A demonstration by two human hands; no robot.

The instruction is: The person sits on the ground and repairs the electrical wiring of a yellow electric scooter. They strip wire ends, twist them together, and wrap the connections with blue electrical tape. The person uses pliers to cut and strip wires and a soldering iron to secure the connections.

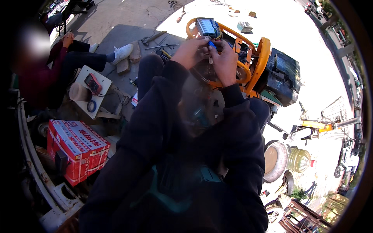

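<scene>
Over an orange tubular vehicle frame [264, 58], both my hands meet at a small blue connector [212, 44]. My left hand [190, 52] pinches it from the left, fingertips closed. My right hand [226, 62] closes on it from the other side, thumb and fingers together. A small pale piece [210, 60] shows just under the fingers; its kind is unclear. Right behind my fingertips sits a silver finned box [207, 28] with coloured wires at its edge. Parts of the wiring inside the frame are hidden by my hands.
Attached at the frame's right is a black box [283, 75]. A small table [101, 101] at left bears a red multimeter [93, 83], a tape roll [91, 106] and a tub. Nearby are a red carton [79, 145], a seated person [58, 62], a hammer [154, 37] and a tyre [280, 161].
</scene>
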